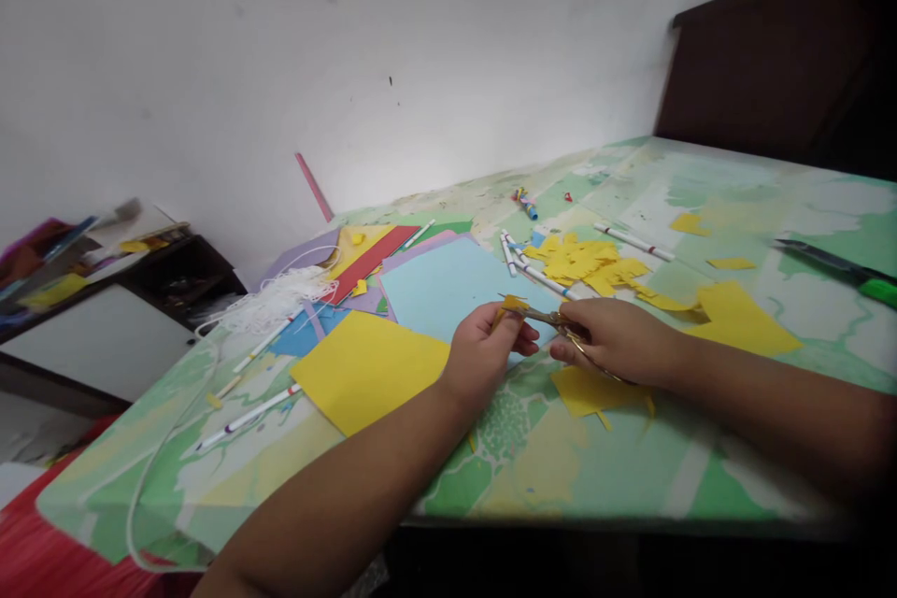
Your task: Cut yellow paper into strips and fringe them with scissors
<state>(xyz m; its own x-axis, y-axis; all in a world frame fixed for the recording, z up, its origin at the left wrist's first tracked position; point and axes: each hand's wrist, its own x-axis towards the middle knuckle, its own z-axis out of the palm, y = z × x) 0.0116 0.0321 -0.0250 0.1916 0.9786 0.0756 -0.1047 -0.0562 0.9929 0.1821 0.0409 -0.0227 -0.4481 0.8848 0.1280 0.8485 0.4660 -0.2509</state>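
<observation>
My left hand [487,341] pinches a small piece of yellow paper [515,302] above the table. Gold-coloured scissors [571,329] are gripped in my right hand [617,336], with their blades reaching left to the paper. Below my hands lies a light blue sheet [448,285], and a yellow sheet [371,369] rests left of them. Under my right wrist is a yellow scrap [595,390] with thin strips around it. Just beyond sits a heap of fringed yellow paper pieces [585,262].
White string [294,290] lies tangled on the left beside a red paper strip [371,262]. Several white markers [634,241] are scattered about. A utility knife with a green handle [875,290] lies at the right. A wall stands behind the patterned tablecloth [505,486].
</observation>
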